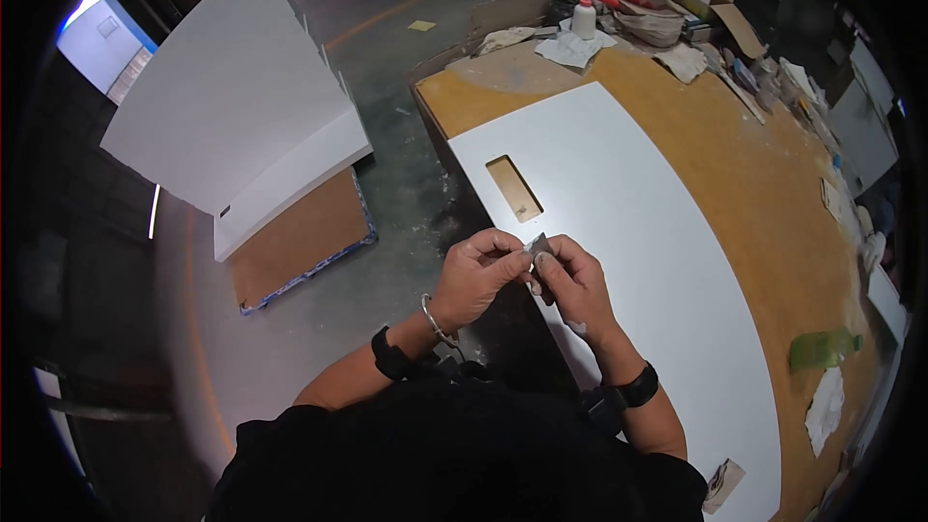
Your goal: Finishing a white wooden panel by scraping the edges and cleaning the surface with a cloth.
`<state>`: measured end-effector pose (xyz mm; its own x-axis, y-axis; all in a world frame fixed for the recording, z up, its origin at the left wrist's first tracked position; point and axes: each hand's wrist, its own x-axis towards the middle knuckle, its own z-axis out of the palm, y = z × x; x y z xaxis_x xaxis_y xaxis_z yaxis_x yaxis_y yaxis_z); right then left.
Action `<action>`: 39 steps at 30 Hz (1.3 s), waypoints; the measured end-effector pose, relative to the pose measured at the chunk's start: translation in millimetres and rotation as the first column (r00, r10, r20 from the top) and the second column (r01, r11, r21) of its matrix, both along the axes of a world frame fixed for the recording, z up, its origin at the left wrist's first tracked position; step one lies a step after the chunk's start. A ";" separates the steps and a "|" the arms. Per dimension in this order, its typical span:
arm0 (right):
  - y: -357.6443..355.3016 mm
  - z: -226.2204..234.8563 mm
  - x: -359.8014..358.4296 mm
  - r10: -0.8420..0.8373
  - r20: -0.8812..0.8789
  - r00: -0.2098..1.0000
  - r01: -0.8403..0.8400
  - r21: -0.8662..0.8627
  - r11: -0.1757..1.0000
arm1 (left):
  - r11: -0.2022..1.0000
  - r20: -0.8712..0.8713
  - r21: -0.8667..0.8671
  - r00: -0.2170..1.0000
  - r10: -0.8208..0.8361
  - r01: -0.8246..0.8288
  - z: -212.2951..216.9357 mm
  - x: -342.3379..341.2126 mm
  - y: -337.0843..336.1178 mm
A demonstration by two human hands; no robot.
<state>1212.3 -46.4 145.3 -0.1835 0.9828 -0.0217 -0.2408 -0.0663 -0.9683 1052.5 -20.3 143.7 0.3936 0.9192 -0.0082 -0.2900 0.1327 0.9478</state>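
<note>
- Counts one left grip (477, 280) and one right grip (580, 287): two in all.
- One small dark piece (539, 245), pinched between both.
- Two black wristbands (640, 386), one per forearm; one pale bracelet (426, 307).
- One bench (710, 135), one flat white panel (648, 232) on top, one rectangular cutout (514, 188).
- Two distinct bottles: one white bottle (584, 22), one green bottle (818, 351).
- One folded beige scrap (723, 485); one yellow scrap (421, 26) on the floor (275, 358).
- One upright white piece (232, 58), one brown board (300, 242).
- Far-end clutter (657, 32): too jumbled to count.
</note>
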 end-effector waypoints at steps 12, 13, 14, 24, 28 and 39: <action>109.2 -19.8 -67.9 -0.024 0.111 0.994 0.046 -0.204 0.978 | 0.989 -0.111 -0.022 0.983 -0.146 0.145 -34.6 -80.7 106.7; 119.9 -22.8 -77.8 -0.048 0.108 0.993 0.067 -0.182 0.981 | 0.983 -0.130 0.004 0.975 -0.180 0.182 -38.1 -94.7 122.0; 130.5 -25.7 -86.7 -0.063 0.123 0.990 0.088 -0.212 0.973 | 0.979 -0.133 -0.022 0.970 -0.204 0.203 -43.1 -106.3 137.8; 150.4 -52.2 -103.7 -0.263 0.493 0.829 0.409 -0.215 0.887 | 0.936 -0.571 0.132 0.797 -0.197 0.326 -82.7 -126.7 292.6; 131.9 -66.3 -86.2 -0.336 0.512 0.791 0.433 -0.078 0.898 | 0.825 -0.708 0.288 0.688 -0.158 0.487 -84.0 -90.8 342.0; 137.4 -45.3 -111.7 -0.511 0.752 0.417 0.759 0.022 0.651 | 0.091 -0.763 0.613 0.618 -0.188 0.785 -115.2 33.9 411.2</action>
<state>1100.6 91.1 100.1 0.6802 0.7212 -0.1310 0.3338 -0.4638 -0.8206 1086.3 390.9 28.4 0.9650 0.0178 0.2615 -0.1184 -0.8605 0.4955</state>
